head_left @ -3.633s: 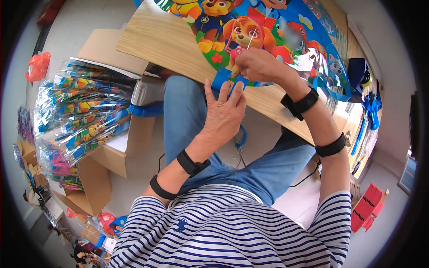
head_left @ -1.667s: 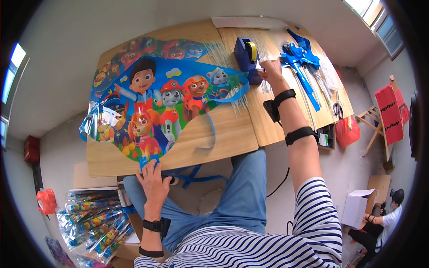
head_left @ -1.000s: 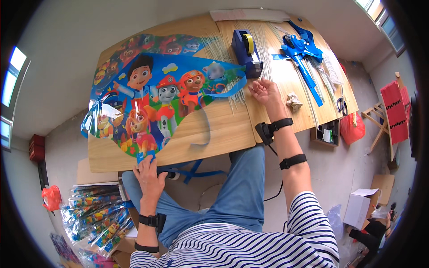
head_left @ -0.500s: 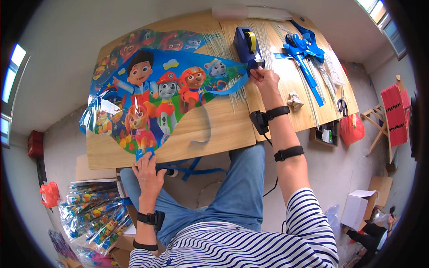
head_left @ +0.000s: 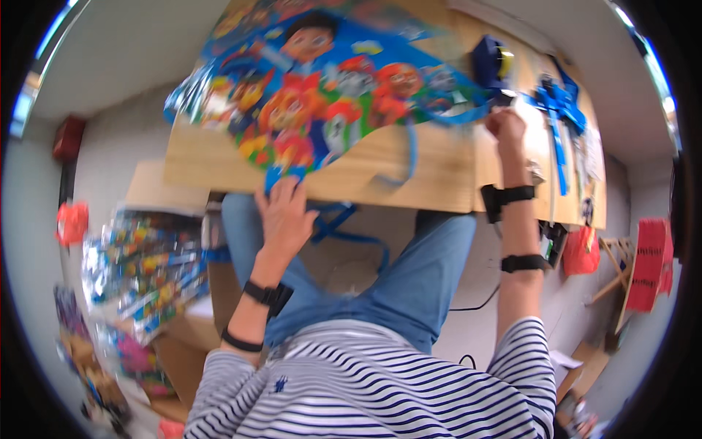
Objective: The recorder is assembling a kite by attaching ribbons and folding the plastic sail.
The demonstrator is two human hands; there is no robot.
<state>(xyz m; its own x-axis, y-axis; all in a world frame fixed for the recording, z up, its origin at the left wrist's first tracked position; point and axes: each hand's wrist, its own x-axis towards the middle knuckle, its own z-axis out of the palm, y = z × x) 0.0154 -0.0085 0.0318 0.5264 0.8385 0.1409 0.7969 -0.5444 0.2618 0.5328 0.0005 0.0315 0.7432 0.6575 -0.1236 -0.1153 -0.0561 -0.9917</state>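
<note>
At the far left we see a red bag (head_left: pixel 72 222) against the floor, and beside it a stack of shiny wrapped packets (head_left: pixel 142 271) printed in many colours, sitting on a cardboard box (head_left: pixel 191 333). Next comes our left hand (head_left: pixel 284 217), fingers spread and laid against the bottom tip of the cartoon kite (head_left: pixel 322 95) — pressing it at the near edge of the wooden table (head_left: pixel 439 164), not closed round anything. The kite lies flat across the left and middle of the table, picture side up, and a loop of blue ribbon (head_left: pixel 409 150) trails from it over the wood. Further right, our right hand (head_left: pixel 506 126) is closed, pinching the kite's right tip where the blue edging ends; motion blur keeps us from seeing the fingers clearly. Just beyond it stands a dark blue tape dispenser (head_left: pixel 488 62) and, to the right, a bundle of blue strips (head_left: pixel 559 110). At the far right stands a red folding stand (head_left: pixel 647 263).
</note>
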